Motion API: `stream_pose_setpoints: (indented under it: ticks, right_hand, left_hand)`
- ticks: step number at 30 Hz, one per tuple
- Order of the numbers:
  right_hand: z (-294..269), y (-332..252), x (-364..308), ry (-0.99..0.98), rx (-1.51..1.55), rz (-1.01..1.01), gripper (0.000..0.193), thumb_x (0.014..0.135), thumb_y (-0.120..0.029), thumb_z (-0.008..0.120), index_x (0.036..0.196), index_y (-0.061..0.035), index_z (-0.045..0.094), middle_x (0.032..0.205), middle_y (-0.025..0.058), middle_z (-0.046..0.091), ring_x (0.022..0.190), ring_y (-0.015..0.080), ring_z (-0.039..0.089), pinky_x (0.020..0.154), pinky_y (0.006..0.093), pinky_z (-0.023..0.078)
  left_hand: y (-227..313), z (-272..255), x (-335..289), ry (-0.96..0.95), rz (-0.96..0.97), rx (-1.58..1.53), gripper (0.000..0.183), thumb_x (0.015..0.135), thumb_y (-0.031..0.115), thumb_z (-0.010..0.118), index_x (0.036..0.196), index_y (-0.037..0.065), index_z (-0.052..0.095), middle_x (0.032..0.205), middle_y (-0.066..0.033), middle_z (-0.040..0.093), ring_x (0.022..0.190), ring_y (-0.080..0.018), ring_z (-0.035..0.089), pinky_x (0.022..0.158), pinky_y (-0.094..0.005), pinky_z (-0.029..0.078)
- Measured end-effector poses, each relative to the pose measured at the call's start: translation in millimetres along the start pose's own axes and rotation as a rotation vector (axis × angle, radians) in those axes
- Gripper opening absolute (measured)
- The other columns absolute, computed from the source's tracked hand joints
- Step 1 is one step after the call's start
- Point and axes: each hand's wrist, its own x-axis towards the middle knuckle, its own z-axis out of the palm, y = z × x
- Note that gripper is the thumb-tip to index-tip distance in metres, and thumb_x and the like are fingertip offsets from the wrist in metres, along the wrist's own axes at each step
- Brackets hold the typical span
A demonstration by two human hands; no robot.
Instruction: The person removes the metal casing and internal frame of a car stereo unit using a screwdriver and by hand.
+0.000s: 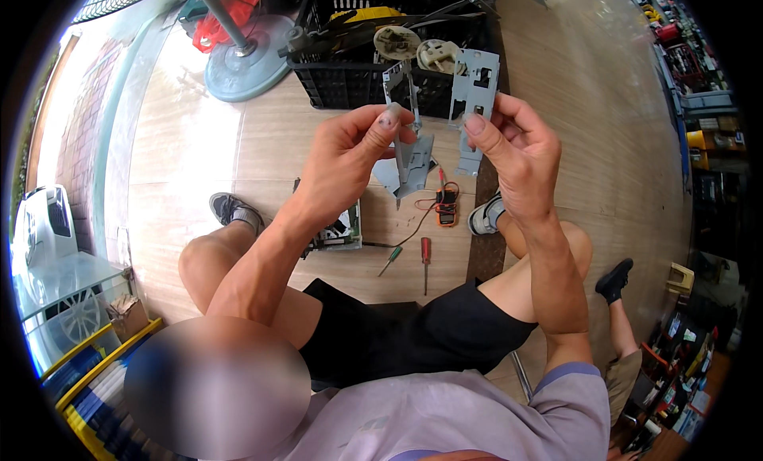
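My left hand [338, 163] is closed on a bent grey metal bracket [415, 165], pinched between thumb and fingers, with its lower part flaring out beneath. In my right hand [524, 155] is a flat grey metal plate [478, 70] with rectangular cutouts, gripped by thumb and fingers along its right side. The two metal pieces are held up side by side, a narrow gap between them. Below my left forearm, on the floor, lies an opened device with a circuit board [344, 232], partly hidden. An orange multimeter [447, 207] with leads lies between my feet.
A green-handled screwdriver [393, 256] and a red-handled screwdriver [426, 250] lie nearer me. Beyond my hands stands a black crate [330, 89] of parts, beside a round stand base [250, 73]. Another person's leg [622, 326] is at the right. Cluttered shelves [699, 103] line the far right.
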Motion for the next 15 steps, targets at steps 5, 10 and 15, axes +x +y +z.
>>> stream_pose_setpoints:
  ticks: [5,10,15]
  right_hand:
    - [4.1,-4.8,-4.1,-0.039,-0.011,0.050,0.038,0.091,-0.010,0.078,0.121,0.0080,0.064,0.095,0.0037,0.067,0.081,0.0081,0.059,0.073,0.0229,0.049]
    - [5.6,0.4,-6.8,-0.059,-0.065,0.020,0.036,0.091,-0.012,0.079,0.119,0.0060,0.065,0.089,0.0028,0.065,0.077,0.0057,0.060,0.064,0.0207,0.050]
    - [10.1,9.2,-8.4,-0.075,-0.053,-0.033,0.035,0.088,-0.010,0.081,0.116,0.0061,0.066,0.086,-0.0005,0.058,0.075,0.0046,0.055,0.064,0.0206,0.048]
  left_hand:
    - [0.5,4.2,-0.2,0.004,0.066,0.028,0.046,0.106,0.040,0.056,0.125,0.000,0.067,0.104,-0.0056,0.072,0.101,-0.0124,0.064,0.091,-0.0303,0.050]
    - [1.8,7.0,1.0,-0.010,0.066,-0.008,0.044,0.105,0.035,0.059,0.127,-0.002,0.066,0.104,-0.0071,0.072,0.099,-0.0120,0.064,0.092,-0.0307,0.052]
    - [0.5,7.8,1.9,-0.026,0.066,-0.019,0.042,0.105,0.030,0.061,0.126,-0.005,0.066,0.103,-0.0074,0.071,0.098,-0.0110,0.063,0.092,-0.0299,0.052]
